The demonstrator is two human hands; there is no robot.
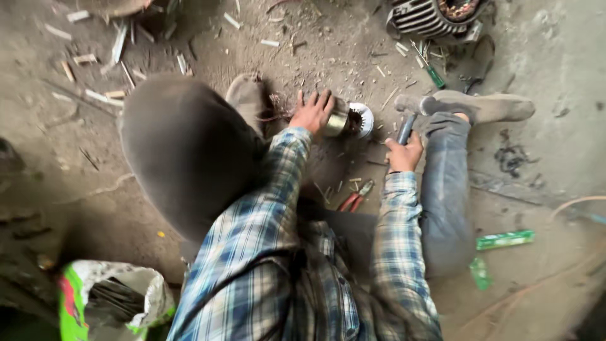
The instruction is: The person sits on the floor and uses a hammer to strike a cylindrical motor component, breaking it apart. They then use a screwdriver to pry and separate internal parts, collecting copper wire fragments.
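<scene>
So the small motor core point(349, 120) sits on the dirt floor point(555, 145) between the two feet, with the left hand point(312, 112) resting on its left end. The hammer point(407, 117) is just right of it, gripped by the right hand point(404, 153) nearer the body. Pliers point(356, 197) lie between the knees. A finned motor housing point(429, 16) and a screwdriver point(431, 71) sit farther out, to the right. A sack point(110, 297) is near left.
</scene>
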